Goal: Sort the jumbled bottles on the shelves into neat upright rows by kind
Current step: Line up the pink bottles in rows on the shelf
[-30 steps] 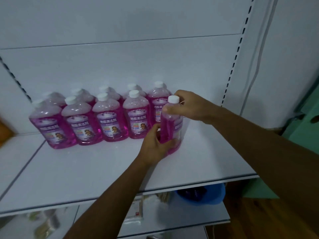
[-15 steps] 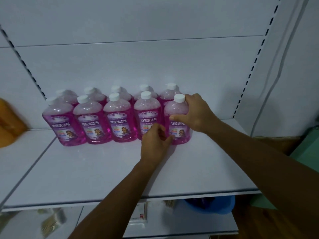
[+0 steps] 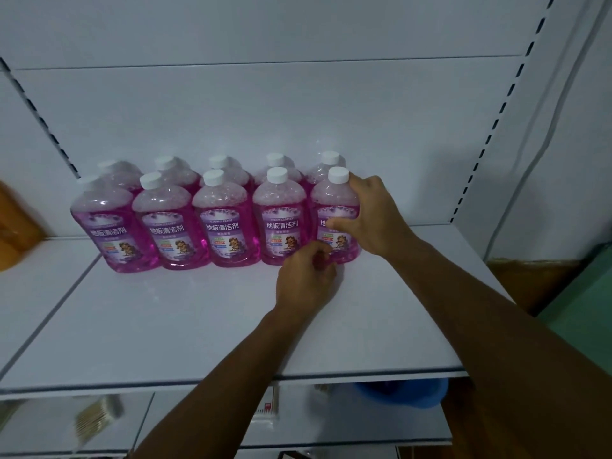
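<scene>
Your right hand (image 3: 371, 220) has its grip wrapped around the rightmost front bottle (image 3: 334, 210), thumb across the label and fingers curled over the shoulder just below the white cap. Your left hand (image 3: 306, 283) sits low at the base of that same bottle, fingers curled in against its bottom edge; you cannot tell from this angle whether that grip truly pinches the bottle or only touches it.

The held bottle stands upright on the white shelf (image 3: 198, 326), at the right end of the front row and touching its neighbour. The pink floor-cleaner bottles (image 3: 225, 223) stand upright in two rows of five, front row tight against the back row (image 3: 218, 164), all with white caps and labels facing you. The group sits toward the back of the shelf, near the rear panel.

At the far left edge you see part of an orange container (image 3: 13, 226), blurred. Under the shelf lip, on the lower level, a blue tub (image 3: 417, 392) shows at the right, and some pale packets (image 3: 96, 415) lie at the left, too blurred to make out.
</scene>
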